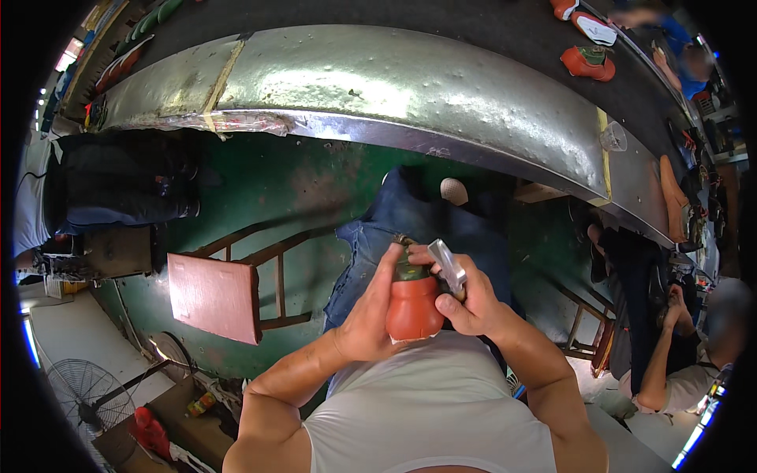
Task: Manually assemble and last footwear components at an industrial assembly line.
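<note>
Dented metal worktop (339, 59), green floor (307, 177); pink-seated stool (211, 296) left, fan (88, 398) lower left. Left hand (371, 319) grips orange-green shoe (414, 309) near lap (418, 209); right hand (477, 303) grips shiny metal tool (450, 270) beside it.

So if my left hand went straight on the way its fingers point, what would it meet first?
Probably your jeans, next beyond the left hand in the picture; but they seem lower, so it might pass above them and reach the metal bench.

A rounded orange-red piece (414, 310), green toward its far end, is held beside a shiny metal tool (449, 266).
</note>
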